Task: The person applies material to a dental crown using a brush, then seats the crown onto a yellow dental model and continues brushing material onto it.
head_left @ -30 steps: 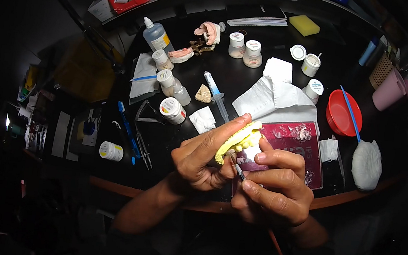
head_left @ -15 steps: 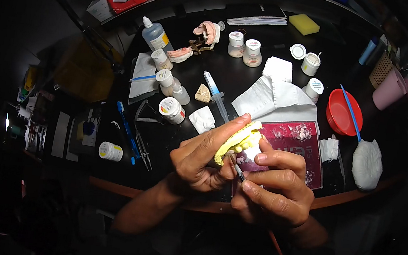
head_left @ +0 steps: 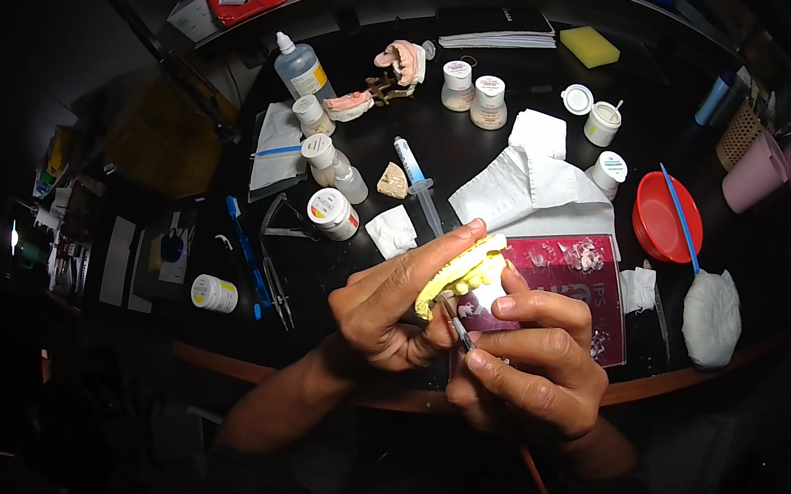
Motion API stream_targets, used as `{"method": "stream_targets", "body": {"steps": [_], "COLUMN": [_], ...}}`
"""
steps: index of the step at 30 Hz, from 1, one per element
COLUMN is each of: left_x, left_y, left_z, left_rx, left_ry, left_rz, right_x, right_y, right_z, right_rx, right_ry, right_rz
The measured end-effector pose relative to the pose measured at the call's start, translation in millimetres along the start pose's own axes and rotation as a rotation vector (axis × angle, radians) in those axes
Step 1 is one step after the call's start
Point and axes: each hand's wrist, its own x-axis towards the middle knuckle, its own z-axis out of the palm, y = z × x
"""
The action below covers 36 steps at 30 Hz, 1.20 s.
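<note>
My left hand [head_left: 387, 306] is closed around a yellow dental model [head_left: 455, 275], its index finger stretched along the upper edge. In my right hand [head_left: 547, 369] is a thin brush [head_left: 460, 335], pinched between thumb and fingers. Its pointed tip meets the lower end of the model, near a pale tooth; exact contact is too small to tell. The reddish-brown handle runs down below the right hand. Fingers of the right hand also rest close against the model's right side. Beneath both hands lies a maroon mixing plate [head_left: 607, 329] with whitish powder or paste on it.
Folded white tissue [head_left: 493, 192] lies behind the plate. A red bowl [head_left: 649, 216] with a blue-handled tool and a white pad [head_left: 711, 319] are at right. On the left stand several jars [head_left: 333, 213], a syringe [head_left: 411, 164], a blue toothbrush [head_left: 246, 251] and tweezers [head_left: 278, 283].
The brush has shifted slightly, its tip a little up and left against the model. Both hands and the model have barely moved.
</note>
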Motion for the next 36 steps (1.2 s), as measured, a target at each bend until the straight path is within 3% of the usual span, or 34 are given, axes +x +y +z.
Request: {"method": "stream_targets", "body": {"steps": [36], "left_x": [-2.5], "left_y": [0.9], "left_z": [0.8], "left_rx": [-0.051], "left_ry": [0.013], "left_rz": [-0.030], "right_x": [-0.7], "right_y": [-0.2], "right_z": [-0.3], "right_rx": [-0.011], "right_ry": [0.010], "right_rz": [-0.011]}}
